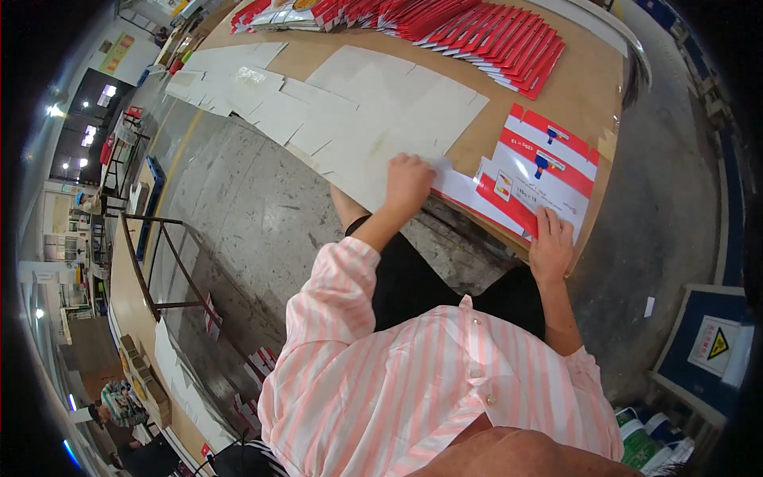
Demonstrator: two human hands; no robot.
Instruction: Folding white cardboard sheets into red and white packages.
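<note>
My left hand (409, 183) is closed on the near edge of a white card sheet (373, 163), its fingers curled and pressed together. The sheet lies among overlapping white sheets on the brown table. To the right lies a flat red and white printed carton blank (534, 163) with blue pictures and notched edges. My right hand (551, 242) grips the blank's near edge by the table corner, fingers on top; the thumb is hidden. Between the hands, another red and white printed piece (461, 188) shows partly from under the white sheet and the blank.
A fanned row of red and white cartons (501, 44) runs along the far side of the table (588, 71). Left of my legs are a grey concrete floor (246, 175) and a dark metal frame (155, 262). A blue board with a warning sign (715, 346) stands at the right.
</note>
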